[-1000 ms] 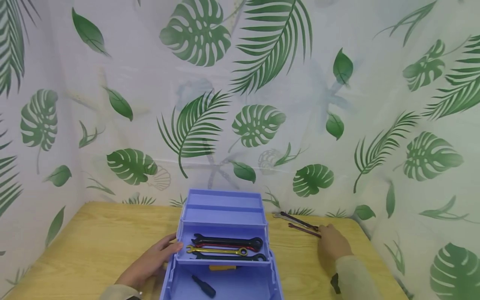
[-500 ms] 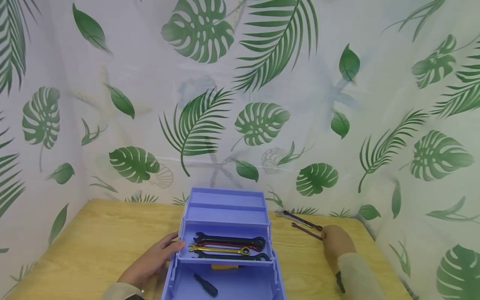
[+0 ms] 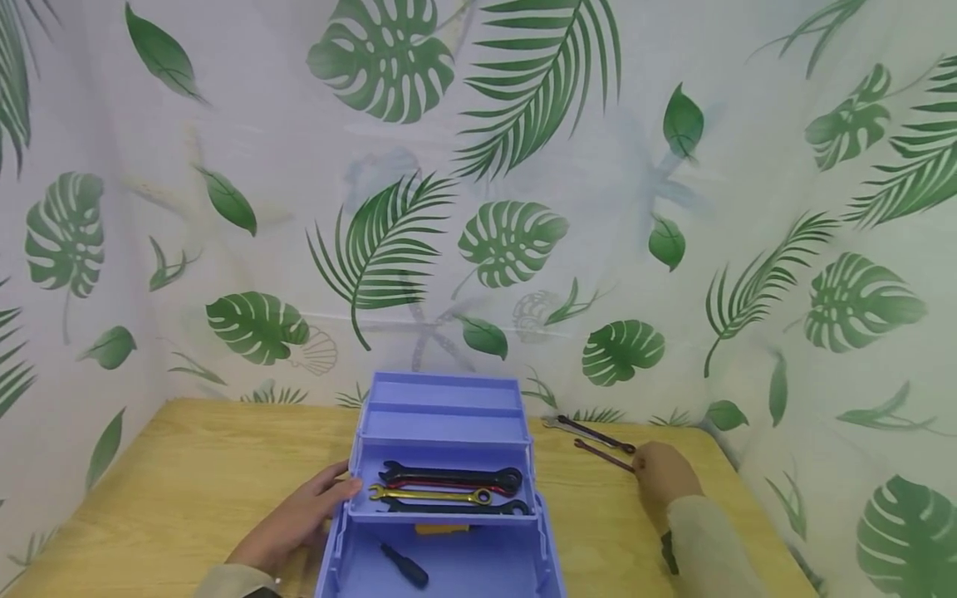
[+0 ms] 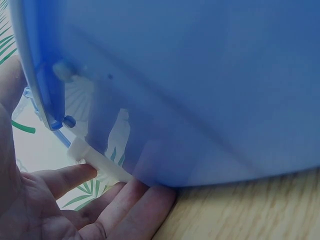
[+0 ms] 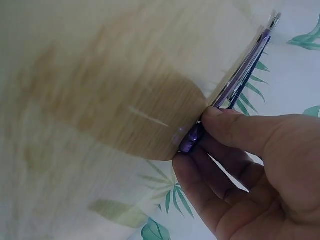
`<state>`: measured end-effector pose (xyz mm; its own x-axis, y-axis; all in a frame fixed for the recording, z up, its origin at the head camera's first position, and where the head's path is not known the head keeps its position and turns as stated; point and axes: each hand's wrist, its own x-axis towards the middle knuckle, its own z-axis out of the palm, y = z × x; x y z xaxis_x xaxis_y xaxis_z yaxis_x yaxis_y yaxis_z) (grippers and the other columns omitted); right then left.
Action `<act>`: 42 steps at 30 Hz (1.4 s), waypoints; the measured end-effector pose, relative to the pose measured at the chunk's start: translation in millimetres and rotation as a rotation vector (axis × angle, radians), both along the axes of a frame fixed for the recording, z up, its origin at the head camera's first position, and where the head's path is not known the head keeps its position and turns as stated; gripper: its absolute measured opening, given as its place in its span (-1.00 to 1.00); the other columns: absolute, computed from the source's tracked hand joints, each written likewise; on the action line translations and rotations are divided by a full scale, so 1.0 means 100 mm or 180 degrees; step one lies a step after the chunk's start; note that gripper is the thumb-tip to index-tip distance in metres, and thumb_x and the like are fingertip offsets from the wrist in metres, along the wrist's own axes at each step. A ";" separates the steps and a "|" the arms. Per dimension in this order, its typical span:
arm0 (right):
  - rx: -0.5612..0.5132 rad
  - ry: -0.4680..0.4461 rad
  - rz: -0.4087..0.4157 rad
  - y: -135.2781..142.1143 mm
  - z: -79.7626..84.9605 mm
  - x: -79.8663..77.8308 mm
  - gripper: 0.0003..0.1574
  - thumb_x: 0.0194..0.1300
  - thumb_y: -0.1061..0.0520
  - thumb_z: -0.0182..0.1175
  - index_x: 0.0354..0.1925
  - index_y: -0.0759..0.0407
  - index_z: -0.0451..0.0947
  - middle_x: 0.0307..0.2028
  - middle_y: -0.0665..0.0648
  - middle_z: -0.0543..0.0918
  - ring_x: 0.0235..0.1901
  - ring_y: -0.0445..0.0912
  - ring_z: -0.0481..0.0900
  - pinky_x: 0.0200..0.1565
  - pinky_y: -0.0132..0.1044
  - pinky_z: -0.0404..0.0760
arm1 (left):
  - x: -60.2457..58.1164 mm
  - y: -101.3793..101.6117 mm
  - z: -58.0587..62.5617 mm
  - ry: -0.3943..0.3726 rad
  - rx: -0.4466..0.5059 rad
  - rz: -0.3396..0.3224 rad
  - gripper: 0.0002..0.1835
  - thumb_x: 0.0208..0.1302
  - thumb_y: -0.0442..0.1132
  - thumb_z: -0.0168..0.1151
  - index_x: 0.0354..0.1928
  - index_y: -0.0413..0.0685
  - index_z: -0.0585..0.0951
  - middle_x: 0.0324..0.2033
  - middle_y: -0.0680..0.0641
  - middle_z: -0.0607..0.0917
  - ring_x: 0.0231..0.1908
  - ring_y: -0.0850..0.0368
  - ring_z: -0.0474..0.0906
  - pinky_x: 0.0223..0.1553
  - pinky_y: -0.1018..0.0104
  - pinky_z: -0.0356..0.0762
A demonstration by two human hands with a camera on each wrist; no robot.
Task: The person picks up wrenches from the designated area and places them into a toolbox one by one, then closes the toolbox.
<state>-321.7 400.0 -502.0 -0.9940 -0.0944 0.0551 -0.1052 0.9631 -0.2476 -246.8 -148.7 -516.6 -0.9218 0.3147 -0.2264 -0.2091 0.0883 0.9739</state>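
My left hand rests against the left side of a blue cantilever toolbox, its thumb at the tray's edge. In the left wrist view, its fingers reach along the box side, low near the table. At the right, my right hand pinches the near end of a dark purplish wrench between thumb and fingertips, close over the table. Beside it lie a dark wrench and a silver wrench, roughly parallel. The fingers partly hide the held wrench's end.
The raised tray holds black wrenches, a gold wrench and a red one partly covered. In the lower compartment lie a black-handled screwdriver and a yellow object. A leaf-print sheet stands behind the wooden table.
The head view shifts slightly. My right hand has its fingertips at the near wrench's end, and the left hand stays at the toolbox.
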 end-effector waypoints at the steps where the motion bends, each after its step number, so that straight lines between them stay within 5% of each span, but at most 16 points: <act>1: -0.0006 0.0008 0.0004 0.00 -0.02 -0.01 -0.55 0.24 0.47 0.10 -0.67 0.09 0.36 -0.59 0.01 0.38 -0.54 -0.08 0.28 -0.47 -0.24 0.26 | 0.00 -0.01 0.00 0.0006 -0.0008 0.0001 -0.13 0.55 0.13 0.08 0.60 -0.29 0.03 0.33 -0.50 0.42 0.06 -0.23 0.67 -0.07 -0.18 0.73; 5: 0.0115 0.0022 0.0099 0.03 -0.06 -0.04 -0.59 0.29 0.44 0.16 -0.63 0.11 0.47 -0.55 0.02 0.49 -0.52 -0.07 0.39 -0.47 -0.18 0.43 | 0.01 -0.01 0.00 0.0030 0.0010 -0.0024 -0.14 0.56 0.10 0.07 0.60 -0.31 0.02 0.32 -0.51 0.42 0.07 -0.24 0.66 -0.07 -0.20 0.73; 9: 0.0309 0.0028 0.0200 0.07 -0.03 0.00 -0.81 0.27 0.36 0.28 -0.46 0.16 0.64 -0.42 0.07 0.64 -0.37 0.01 0.60 -0.25 0.03 0.66 | 0.01 -0.01 -0.01 0.0017 0.0030 -0.0065 -0.14 0.57 0.10 0.05 0.60 -0.31 0.01 0.31 -0.52 0.41 0.05 -0.26 0.67 -0.10 -0.22 0.73; 17: 0.0132 -0.0138 0.0207 0.08 0.06 0.11 -0.96 0.20 0.33 0.35 -0.35 0.24 0.68 -0.36 0.11 0.69 -0.29 0.07 0.64 -0.14 0.10 0.67 | 0.01 -0.01 -0.01 0.0025 -0.0013 -0.0027 -0.15 0.56 0.10 0.06 0.60 -0.29 0.03 0.30 -0.49 0.45 0.08 -0.24 0.65 -0.07 -0.20 0.72; 23: 0.0013 -0.0246 -0.0065 0.03 0.05 0.22 -0.91 0.10 0.25 0.33 -0.36 0.17 0.60 -0.37 0.06 0.62 -0.35 -0.02 0.53 -0.28 -0.02 0.59 | 0.01 -0.01 -0.02 0.0059 0.0032 -0.0059 -0.16 0.57 0.07 0.06 0.60 -0.30 0.02 0.30 -0.50 0.44 0.08 -0.23 0.65 -0.06 -0.20 0.72; 33: -0.0235 -0.0133 -0.0140 -0.08 0.08 0.33 -0.91 0.30 0.23 0.27 -0.29 0.16 0.51 -0.47 0.03 0.53 -0.44 -0.05 0.45 -0.35 -0.13 0.49 | 0.01 0.00 0.02 0.0036 -0.0064 0.0005 -0.13 0.54 0.13 0.09 0.60 -0.29 0.05 0.31 -0.50 0.44 0.07 -0.25 0.66 -0.07 -0.20 0.73; 42: -0.0442 0.0135 -0.0096 -0.27 0.14 0.38 -0.90 0.33 0.25 0.33 -0.19 0.26 0.64 -0.32 0.10 0.72 -0.29 -0.01 0.65 -0.17 0.02 0.67 | 0.00 -0.01 0.00 0.0037 -0.0027 -0.0036 -0.13 0.55 0.12 0.06 0.60 -0.30 0.03 0.32 -0.51 0.42 0.09 -0.26 0.65 -0.06 -0.22 0.72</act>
<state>-283.5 372.7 -488.0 -0.9928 -0.0532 0.1074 -0.0900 0.9228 -0.3747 -246.3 -149.8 -516.4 -0.9208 0.3232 -0.2183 -0.1966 0.0987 0.9755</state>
